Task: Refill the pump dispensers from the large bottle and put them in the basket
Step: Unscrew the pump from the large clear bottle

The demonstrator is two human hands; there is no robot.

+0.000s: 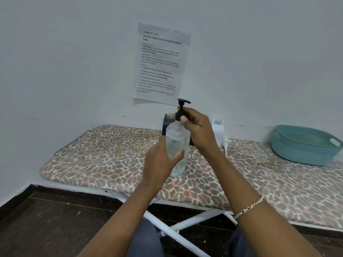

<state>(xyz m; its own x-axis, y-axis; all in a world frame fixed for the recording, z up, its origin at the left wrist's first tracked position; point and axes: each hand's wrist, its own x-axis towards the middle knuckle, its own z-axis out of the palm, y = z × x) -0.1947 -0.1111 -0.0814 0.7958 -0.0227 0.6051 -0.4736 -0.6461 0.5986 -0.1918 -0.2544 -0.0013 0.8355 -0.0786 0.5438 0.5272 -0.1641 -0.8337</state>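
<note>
Twisting, seemingly: clear plastic bottle (177,140) is clasped by left hand (161,161), black pump top (181,108) by right hand (199,131); steady upright turning is needed.

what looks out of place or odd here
A white pump lies loose on the ironing board, beside a capless white bottle. The wall sheet describes portioning mixed nuts, not refilling dispensers.

Both bare forearms reach forward and converge. The left hand (163,160) wraps its fingers (177,155) around the middle of the clear bottle (176,140), thumb toward the camera. Just above those fingers, the right hand (196,130) pinches the collar of the black pump (178,115) with curled fingertips.
</note>
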